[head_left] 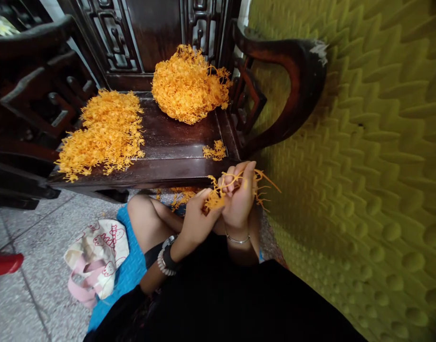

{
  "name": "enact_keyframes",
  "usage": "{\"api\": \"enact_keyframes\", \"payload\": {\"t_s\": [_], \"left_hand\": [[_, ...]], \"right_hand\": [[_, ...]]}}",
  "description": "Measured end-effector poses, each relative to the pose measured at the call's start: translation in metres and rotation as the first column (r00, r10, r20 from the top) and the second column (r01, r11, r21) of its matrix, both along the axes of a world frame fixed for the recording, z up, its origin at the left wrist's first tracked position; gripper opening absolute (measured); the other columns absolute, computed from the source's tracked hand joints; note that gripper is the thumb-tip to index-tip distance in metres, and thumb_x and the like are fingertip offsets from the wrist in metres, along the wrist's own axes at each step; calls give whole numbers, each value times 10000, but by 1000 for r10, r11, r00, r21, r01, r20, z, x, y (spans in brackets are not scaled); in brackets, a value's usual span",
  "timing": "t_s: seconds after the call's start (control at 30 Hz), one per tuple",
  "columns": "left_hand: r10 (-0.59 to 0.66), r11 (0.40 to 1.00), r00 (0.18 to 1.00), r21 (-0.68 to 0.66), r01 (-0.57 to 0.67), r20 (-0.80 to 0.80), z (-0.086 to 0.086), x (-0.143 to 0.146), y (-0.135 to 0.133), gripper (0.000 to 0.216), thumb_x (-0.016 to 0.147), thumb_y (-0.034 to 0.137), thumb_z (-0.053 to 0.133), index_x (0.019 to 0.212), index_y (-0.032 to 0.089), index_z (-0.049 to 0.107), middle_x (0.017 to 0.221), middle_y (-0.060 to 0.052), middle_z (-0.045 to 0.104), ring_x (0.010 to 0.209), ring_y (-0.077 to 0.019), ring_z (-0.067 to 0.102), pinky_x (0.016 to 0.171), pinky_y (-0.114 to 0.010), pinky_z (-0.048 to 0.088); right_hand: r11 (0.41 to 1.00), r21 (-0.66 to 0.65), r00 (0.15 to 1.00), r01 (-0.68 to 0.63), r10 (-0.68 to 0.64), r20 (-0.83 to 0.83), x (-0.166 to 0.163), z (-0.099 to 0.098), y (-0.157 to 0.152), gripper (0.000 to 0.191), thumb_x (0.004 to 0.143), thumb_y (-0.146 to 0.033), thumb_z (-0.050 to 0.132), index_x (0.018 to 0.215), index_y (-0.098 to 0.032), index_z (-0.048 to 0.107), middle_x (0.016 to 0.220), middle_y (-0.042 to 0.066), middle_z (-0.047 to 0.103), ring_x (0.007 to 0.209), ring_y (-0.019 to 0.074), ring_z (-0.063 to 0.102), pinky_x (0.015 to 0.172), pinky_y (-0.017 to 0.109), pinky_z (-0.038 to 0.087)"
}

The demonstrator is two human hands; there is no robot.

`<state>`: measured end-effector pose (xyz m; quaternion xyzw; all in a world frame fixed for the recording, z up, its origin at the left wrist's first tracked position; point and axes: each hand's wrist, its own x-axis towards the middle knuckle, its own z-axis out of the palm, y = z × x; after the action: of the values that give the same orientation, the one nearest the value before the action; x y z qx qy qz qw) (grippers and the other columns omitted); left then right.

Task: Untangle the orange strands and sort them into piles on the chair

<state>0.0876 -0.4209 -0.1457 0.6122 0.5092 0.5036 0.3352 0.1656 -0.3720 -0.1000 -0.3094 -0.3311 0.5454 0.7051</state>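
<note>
My left hand (198,213), with a watch and beads at the wrist, is closed on a bunch of small orange branching pieces (213,201). Beside it, my right hand (239,194) is turned palm up with curled fingers, gripping thin orange strands (268,181) that stick out past its far side. The two hands nearly touch above my lap, just in front of the dark wooden chair (175,168). On the seat close to my right hand lies a little cluster of the same orange pieces (215,150). What exactly sits inside the right fingers is partly hidden.
The chair seat carries a large rounded orange heap (189,88) at the back and a flatter orange pile (104,135) on the left. A curved armrest (299,80) and green padded wall (364,166) border the right. A cloth bag (104,251) rests by the blue mat (127,270).
</note>
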Motion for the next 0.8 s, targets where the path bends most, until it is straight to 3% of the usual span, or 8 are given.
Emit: {"api": "enact_keyframes", "payload": {"t_s": [0.17, 0.27, 0.37, 0.43, 0.5, 0.6, 0.67, 0.8], "left_hand": [[38, 999, 999, 28, -39, 6, 3, -10, -5, 424, 972, 462, 317, 667, 195, 440, 667, -3, 470, 639, -144, 453, 609, -265, 355], [-10, 999, 1000, -44, 11, 26, 3, -18, -12, 429, 985, 422, 304, 639, 195, 413, 651, 2, 465, 620, -134, 437, 610, -260, 354], [-95, 980, 992, -167, 109, 85, 8, -23, -21, 435, 980, 435, 315, 628, 194, 399, 621, 13, 449, 582, -122, 406, 590, -256, 351], [-123, 968, 987, -207, 143, 107, 12, -27, -30, 452, 983, 438, 297, 613, 193, 385, 617, 10, 448, 580, -122, 404, 593, -257, 360], [-133, 967, 986, -205, 152, 101, 14, -34, -44, 460, 981, 440, 303, 603, 191, 385, 619, 5, 447, 579, -121, 406, 582, -259, 360], [-52, 971, 992, -226, 77, 117, 10, -52, -70, 446, 979, 424, 336, 611, 187, 427, 581, 15, 422, 524, -112, 376, 510, -257, 325], [108, 969, 980, -236, -68, 164, 3, -65, -83, 437, 982, 398, 344, 613, 186, 442, 568, 18, 406, 506, -111, 363, 486, -260, 301], [264, 960, 928, -165, -226, 262, -2, -73, -76, 405, 974, 418, 348, 658, 189, 456, 620, 9, 405, 540, -118, 377, 496, -257, 307]], "right_hand": [[1000, -18, 998, 18, -17, 65, 2, -1, 4, 483, 886, -520, 498, 580, -208, 293, 530, -68, 229, 444, 87, 242, 472, 240, 309], [1000, 21, 999, 7, -8, 52, 2, -1, 8, 474, 899, -509, 484, 578, -200, 319, 598, -45, 346, 507, 80, 360, 519, 222, 381], [978, -9, 977, -209, 209, 35, 1, 3, 5, 473, 903, -526, 476, 588, -203, 337, 597, -47, 400, 488, 74, 383, 469, 200, 388], [913, -63, 915, -402, 403, 8, 4, 10, 1, 487, 897, -523, 498, 581, -208, 303, 510, -75, 314, 399, 64, 274, 378, 183, 321], [879, -78, 882, -471, 472, -9, 15, 20, -3, 495, 890, -497, 533, 576, -209, 281, 472, -95, 233, 363, 55, 165, 323, 168, 245], [973, 100, 978, -206, 208, -10, 39, 41, -8, 525, 861, -453, 606, 545, -194, 277, 464, -96, 201, 367, 40, 103, 305, 143, 178], [962, 273, 1000, 12, -6, -22, 51, 52, -11, 519, 848, -422, 634, 532, -188, 295, 454, -94, 197, 355, 35, 93, 296, 138, 150], [970, 134, 975, -201, 185, 126, 33, 47, -17, 466, 897, -498, 534, 569, -209, 371, 452, -83, 288, 335, 53, 180, 309, 178, 252]]}}
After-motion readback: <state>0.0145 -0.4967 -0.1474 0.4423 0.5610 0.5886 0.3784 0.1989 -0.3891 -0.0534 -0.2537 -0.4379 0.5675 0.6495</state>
